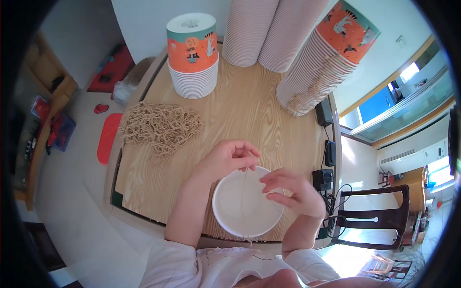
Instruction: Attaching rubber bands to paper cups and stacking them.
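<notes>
A white paper bucket (217, 213) stands mouth up near the table's front edge, close to my body. A thin beige string (243, 199) runs across its mouth from the near rim to the far rim. At the far rim my left hand (235, 156) pinches the string between thumb and fingers. My right hand (297, 192) hovers over the right side of the bucket, fingers apart, with nothing visible in it. A loose tangled heap of the same beige string (161, 126) lies on the table to the left.
Behind the heap stands an upside-down bucket stack (193, 79) with an orange print. Tall white stacks (249, 33) rise at the back; a leaning stack (312, 62) has strings draped down it. Black power adapters (323, 179) and cables line the right table edge (337, 144), near a dark chair (374, 218).
</notes>
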`<action>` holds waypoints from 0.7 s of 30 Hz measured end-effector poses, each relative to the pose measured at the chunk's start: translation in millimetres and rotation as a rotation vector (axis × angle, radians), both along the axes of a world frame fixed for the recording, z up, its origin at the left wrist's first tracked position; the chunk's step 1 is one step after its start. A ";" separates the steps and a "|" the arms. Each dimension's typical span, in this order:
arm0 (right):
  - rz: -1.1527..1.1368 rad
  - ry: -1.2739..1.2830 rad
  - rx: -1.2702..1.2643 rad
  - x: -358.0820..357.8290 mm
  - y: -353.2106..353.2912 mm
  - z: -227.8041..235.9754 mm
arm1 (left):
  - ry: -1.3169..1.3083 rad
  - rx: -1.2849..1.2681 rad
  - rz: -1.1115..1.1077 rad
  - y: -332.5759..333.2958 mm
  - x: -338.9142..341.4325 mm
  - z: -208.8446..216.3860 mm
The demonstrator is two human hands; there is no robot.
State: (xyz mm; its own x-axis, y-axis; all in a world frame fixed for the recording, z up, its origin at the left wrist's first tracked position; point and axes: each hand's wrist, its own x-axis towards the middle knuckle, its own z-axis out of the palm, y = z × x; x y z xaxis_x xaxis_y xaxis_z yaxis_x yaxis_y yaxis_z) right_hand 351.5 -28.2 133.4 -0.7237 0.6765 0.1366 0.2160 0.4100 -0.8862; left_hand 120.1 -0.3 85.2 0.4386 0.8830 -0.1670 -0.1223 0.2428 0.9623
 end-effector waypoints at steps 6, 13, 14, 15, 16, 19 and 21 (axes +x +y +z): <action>-0.015 -0.206 0.311 -32.7 -43.2 -34.6 | -0.235 -0.103 0.135 -38.6 3.3 -3.0; 0.018 0.159 -0.493 -27.3 -62.8 -36.5 | -0.010 0.139 0.397 -74.2 -1.5 -32.2; -0.093 0.257 -0.541 -23.9 -67.5 -32.3 | 0.196 0.336 0.444 -80.2 -4.2 -37.6; -0.203 0.357 -0.589 -21.4 -71.7 -28.8 | 0.404 0.531 0.488 -86.9 -7.4 -43.3; -0.312 0.338 -0.542 -19.5 -74.3 -26.1 | 0.403 0.537 0.484 -93.9 -9.2 -42.4; -0.405 0.550 -0.616 -5.2 -77.5 -32.2 | 0.553 0.351 0.335 -111.0 -13.9 -36.1; -0.464 0.583 -0.629 -0.5 -82.7 -33.5 | 0.716 0.297 0.252 -120.5 -15.8 -26.3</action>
